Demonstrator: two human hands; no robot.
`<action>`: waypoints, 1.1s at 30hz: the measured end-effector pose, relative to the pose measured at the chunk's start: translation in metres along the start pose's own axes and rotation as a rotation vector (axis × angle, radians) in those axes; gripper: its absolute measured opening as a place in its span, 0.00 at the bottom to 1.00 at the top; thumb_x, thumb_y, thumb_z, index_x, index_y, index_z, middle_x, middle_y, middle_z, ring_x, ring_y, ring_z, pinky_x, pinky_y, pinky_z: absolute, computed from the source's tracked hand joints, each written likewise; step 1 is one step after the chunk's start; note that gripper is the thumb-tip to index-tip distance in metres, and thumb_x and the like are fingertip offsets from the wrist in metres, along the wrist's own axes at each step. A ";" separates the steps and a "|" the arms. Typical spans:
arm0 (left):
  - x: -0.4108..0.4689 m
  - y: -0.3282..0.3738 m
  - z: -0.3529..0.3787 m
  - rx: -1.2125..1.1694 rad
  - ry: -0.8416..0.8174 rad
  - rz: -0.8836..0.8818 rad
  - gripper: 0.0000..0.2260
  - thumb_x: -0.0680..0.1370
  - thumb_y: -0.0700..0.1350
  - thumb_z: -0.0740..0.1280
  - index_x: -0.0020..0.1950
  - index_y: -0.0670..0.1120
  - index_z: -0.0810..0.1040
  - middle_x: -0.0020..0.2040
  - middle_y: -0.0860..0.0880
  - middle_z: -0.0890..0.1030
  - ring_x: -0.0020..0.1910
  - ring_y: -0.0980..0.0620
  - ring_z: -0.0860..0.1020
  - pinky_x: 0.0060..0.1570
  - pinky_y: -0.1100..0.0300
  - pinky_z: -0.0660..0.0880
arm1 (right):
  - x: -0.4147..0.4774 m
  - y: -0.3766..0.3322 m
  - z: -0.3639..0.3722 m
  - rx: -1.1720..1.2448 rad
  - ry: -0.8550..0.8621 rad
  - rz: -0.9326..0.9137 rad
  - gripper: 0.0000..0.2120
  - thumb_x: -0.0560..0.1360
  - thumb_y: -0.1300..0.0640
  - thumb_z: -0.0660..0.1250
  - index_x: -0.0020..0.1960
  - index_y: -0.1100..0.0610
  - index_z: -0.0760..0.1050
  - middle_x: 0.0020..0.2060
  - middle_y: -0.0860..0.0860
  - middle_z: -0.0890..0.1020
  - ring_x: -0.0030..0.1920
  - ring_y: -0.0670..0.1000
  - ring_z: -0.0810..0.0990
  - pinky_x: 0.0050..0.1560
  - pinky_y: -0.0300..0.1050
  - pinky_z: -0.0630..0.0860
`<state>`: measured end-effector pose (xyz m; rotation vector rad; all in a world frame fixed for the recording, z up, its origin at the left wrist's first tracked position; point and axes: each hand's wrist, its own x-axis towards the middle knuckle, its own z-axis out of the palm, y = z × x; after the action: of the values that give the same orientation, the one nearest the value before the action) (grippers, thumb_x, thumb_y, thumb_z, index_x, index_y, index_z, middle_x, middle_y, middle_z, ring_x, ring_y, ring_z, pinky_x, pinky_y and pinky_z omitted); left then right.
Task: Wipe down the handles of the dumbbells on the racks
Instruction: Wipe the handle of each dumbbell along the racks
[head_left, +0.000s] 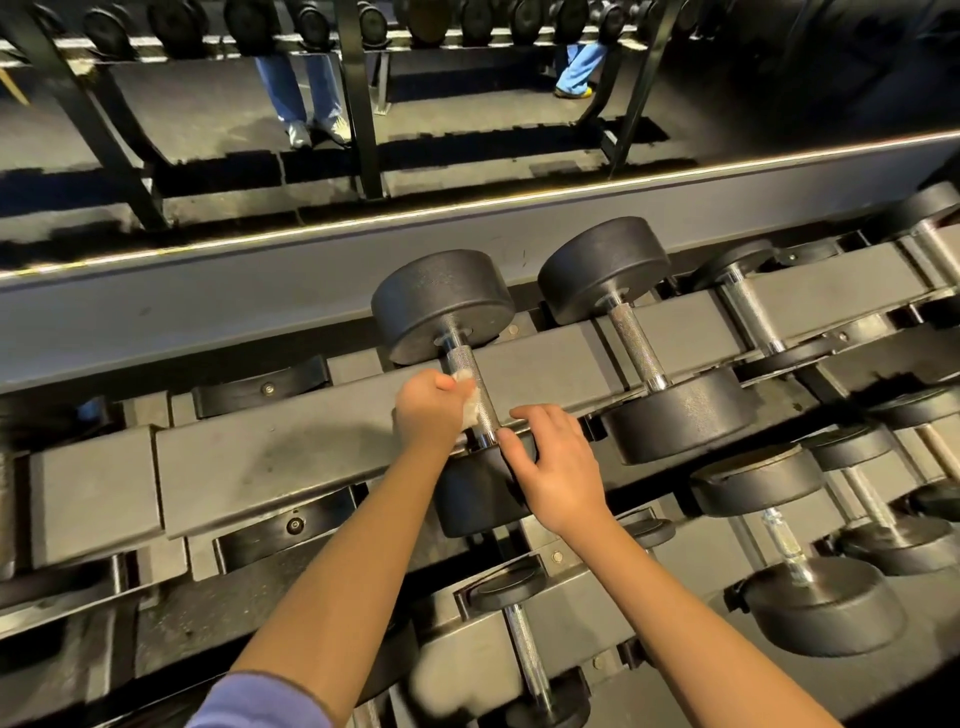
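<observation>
A black dumbbell (441, 304) lies across the top tier of the grey rack (270, 462), its knurled steel handle (470, 371) running toward me. My left hand (428, 410) grips a small white cloth (467, 397) and holds it against the left side of that handle. My right hand (558, 467) rests with relaxed fingers on the dumbbell's near head (470, 499), thumb next to the handle's lower end. A second dumbbell (644, 338) sits just to the right.
More dumbbells (815, 587) fill the tiers to the right and below, one chrome handle (524, 654) directly under my arms. Empty black saddles (262, 387) lie on the rack's left half. A mirror behind reflects another rack and a person's legs (301, 93).
</observation>
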<state>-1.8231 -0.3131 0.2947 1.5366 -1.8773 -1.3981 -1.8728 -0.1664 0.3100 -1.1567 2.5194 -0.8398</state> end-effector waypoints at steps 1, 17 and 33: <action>0.006 0.001 0.000 -0.040 0.011 -0.022 0.12 0.72 0.54 0.71 0.35 0.50 0.74 0.38 0.48 0.80 0.42 0.45 0.80 0.47 0.49 0.78 | 0.000 0.000 0.000 -0.001 -0.002 0.001 0.32 0.72 0.34 0.48 0.62 0.53 0.73 0.58 0.47 0.75 0.60 0.47 0.70 0.58 0.44 0.68; -0.008 0.000 -0.006 0.298 -0.237 -0.040 0.12 0.74 0.49 0.70 0.37 0.43 0.75 0.35 0.48 0.76 0.35 0.50 0.74 0.34 0.61 0.69 | -0.001 0.003 0.000 0.003 0.069 -0.075 0.23 0.76 0.39 0.55 0.58 0.54 0.76 0.52 0.48 0.78 0.54 0.49 0.73 0.52 0.41 0.67; -0.018 0.027 -0.028 -0.012 -0.232 0.093 0.13 0.78 0.43 0.67 0.32 0.45 0.78 0.30 0.47 0.77 0.31 0.53 0.73 0.38 0.61 0.71 | 0.050 -0.017 -0.015 0.426 -0.223 0.203 0.11 0.73 0.56 0.66 0.54 0.54 0.81 0.40 0.52 0.83 0.42 0.50 0.80 0.47 0.51 0.78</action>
<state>-1.8109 -0.3121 0.3357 1.3102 -2.0393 -1.5995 -1.9021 -0.2071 0.3334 -0.7923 2.0960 -1.0582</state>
